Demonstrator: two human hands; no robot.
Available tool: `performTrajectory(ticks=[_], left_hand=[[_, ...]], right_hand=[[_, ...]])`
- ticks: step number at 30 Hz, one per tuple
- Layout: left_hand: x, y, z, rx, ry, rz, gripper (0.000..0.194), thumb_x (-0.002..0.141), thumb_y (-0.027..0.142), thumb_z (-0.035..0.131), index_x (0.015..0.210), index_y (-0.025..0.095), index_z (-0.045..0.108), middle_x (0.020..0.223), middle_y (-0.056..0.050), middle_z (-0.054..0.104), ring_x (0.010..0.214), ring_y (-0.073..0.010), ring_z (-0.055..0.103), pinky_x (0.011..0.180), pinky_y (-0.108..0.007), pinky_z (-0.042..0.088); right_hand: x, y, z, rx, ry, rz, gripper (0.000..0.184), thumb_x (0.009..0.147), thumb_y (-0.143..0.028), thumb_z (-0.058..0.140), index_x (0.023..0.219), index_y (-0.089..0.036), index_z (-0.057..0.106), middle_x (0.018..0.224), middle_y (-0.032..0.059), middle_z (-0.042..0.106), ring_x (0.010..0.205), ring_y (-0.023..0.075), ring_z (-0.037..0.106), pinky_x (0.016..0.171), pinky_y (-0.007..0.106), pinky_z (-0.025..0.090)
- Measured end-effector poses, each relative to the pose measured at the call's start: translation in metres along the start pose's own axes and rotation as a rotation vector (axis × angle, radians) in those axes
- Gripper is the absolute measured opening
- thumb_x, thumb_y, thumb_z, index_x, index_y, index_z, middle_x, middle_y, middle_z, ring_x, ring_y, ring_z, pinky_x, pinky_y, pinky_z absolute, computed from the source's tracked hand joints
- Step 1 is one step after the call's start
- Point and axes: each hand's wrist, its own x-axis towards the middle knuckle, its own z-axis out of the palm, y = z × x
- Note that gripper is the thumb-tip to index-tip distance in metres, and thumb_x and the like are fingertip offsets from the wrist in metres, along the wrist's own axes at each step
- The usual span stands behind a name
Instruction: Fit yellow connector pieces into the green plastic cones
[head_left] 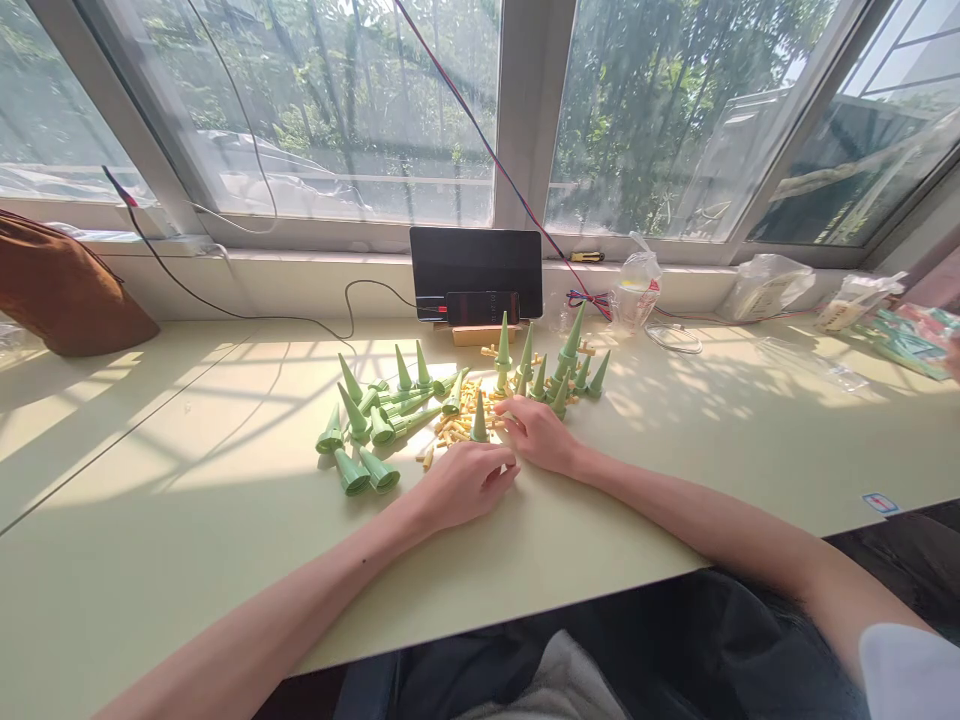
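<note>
Several green plastic cones (375, 420) lie tipped over on the pale table (187, 470), left of centre. More green cones (559, 375) stand upright behind my hands. A heap of small yellow pegs (457, 418) lies between the two groups. One green cone (479, 420) stands upright just beyond my left hand (466, 482), whose fingers are curled and touch its base. My right hand (540, 432) rests on the table beside it, fingers bent and reaching into the yellow pegs. What either hand holds, if anything, is hidden.
A dark tablet (476, 270) with a phone (482, 306) on a wooden stand leans at the window sill. A brown bag (64, 290) sits far left. Plastic bags (637, 285) and packets (911, 335) lie at the right. Cables run along the sill.
</note>
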Motion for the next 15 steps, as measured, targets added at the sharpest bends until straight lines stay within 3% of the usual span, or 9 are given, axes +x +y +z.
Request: performTrajectory(ticks=[4, 9, 15], left_hand=[[-0.0003, 0.0001, -0.0004, -0.001, -0.002, 0.005, 0.029, 0.090, 0.021, 0.043, 0.063, 0.018, 0.052, 0.058, 0.000, 0.053, 0.053, -0.0113, 0.044, 0.054, -0.023, 0.033], [-0.0007, 0.0002, 0.0004, -0.001, 0.000, 0.010, 0.029, 0.090, 0.020, 0.043, 0.063, 0.018, 0.054, 0.058, 0.000, 0.053, 0.053, -0.0116, 0.046, 0.055, -0.024, 0.034], [-0.0001, 0.0009, 0.0008, 0.014, -0.010, 0.017, 0.030, 0.091, 0.020, 0.042, 0.064, 0.018, 0.057, 0.060, -0.001, 0.056, 0.056, -0.0129, 0.051, 0.057, -0.025, 0.035]], right_hand=[[0.0002, 0.0000, 0.0008, -0.024, -0.018, 0.003, 0.024, 0.086, -0.007, 0.047, 0.104, -0.016, 0.059, 0.097, 0.0063, 0.063, 0.073, 0.0142, 0.056, 0.072, 0.027, 0.044], [-0.0001, 0.0002, 0.0011, -0.041, -0.019, -0.004, 0.028, 0.084, -0.005, 0.047, 0.106, -0.018, 0.059, 0.100, 0.0065, 0.062, 0.084, 0.0168, 0.059, 0.076, 0.028, 0.045], [0.0007, -0.0043, -0.0037, -0.068, -0.084, -0.055, 0.043, 0.084, -0.002, 0.045, 0.120, -0.023, 0.055, 0.121, 0.0055, 0.060, 0.098, 0.0184, 0.060, 0.080, 0.030, 0.046]])
